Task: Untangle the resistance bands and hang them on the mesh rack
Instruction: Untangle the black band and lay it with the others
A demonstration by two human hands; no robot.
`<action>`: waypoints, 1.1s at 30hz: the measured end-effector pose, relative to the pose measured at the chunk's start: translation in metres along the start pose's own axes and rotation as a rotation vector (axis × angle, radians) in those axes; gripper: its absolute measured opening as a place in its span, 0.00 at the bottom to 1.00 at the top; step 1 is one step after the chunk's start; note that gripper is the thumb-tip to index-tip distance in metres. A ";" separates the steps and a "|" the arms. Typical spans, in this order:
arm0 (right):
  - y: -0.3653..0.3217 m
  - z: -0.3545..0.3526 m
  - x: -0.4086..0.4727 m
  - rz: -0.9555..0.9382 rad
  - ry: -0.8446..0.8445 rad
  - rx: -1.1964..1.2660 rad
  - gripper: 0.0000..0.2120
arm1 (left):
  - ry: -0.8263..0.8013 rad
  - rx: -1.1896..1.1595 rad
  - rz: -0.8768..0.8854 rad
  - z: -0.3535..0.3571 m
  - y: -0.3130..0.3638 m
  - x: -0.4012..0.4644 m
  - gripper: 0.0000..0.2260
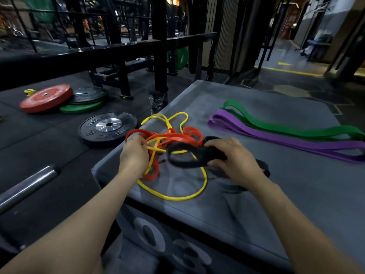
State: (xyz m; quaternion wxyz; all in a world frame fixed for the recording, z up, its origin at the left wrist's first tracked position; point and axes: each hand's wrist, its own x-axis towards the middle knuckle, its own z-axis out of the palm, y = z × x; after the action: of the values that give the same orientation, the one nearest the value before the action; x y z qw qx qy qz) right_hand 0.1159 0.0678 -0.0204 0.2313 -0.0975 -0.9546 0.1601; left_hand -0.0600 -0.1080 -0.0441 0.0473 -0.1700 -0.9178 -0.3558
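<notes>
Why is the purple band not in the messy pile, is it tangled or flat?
Flat. The purple band lies stretched out beside the green band, apart from the knotted pile.

Both forearms are bare from elbow to wrist, with no sleeve showing. The left hand and the right hand wear nothing.

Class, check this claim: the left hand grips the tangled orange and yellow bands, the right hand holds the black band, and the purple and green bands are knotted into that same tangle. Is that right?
Not quite. In the head view the purple band and green band lie apart, untangled, on the grey box. The rest holds.
</notes>
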 end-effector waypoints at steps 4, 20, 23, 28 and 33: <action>0.018 -0.021 -0.011 0.198 0.211 0.236 0.17 | -0.094 0.157 0.095 0.006 -0.004 -0.001 0.07; 0.012 -0.071 -0.040 0.395 0.560 0.856 0.07 | -0.134 -0.285 0.687 0.014 0.072 -0.063 0.15; -0.004 -0.079 -0.044 0.392 0.585 1.084 0.07 | -0.244 -0.444 0.553 0.023 0.089 -0.078 0.24; -0.017 -0.084 -0.057 0.386 0.444 1.382 0.08 | -0.459 -0.698 0.401 0.023 0.110 -0.095 0.22; -0.013 -0.083 -0.065 0.430 0.342 1.412 0.09 | -0.591 -0.940 0.335 0.015 0.119 -0.107 0.04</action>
State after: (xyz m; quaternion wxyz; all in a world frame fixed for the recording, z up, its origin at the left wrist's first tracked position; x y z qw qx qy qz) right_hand 0.2107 0.0603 0.0268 0.3474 -0.1338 -0.5361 0.7577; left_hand 0.0816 -0.0455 -0.0016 -0.2358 -0.4079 -0.5959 -0.6504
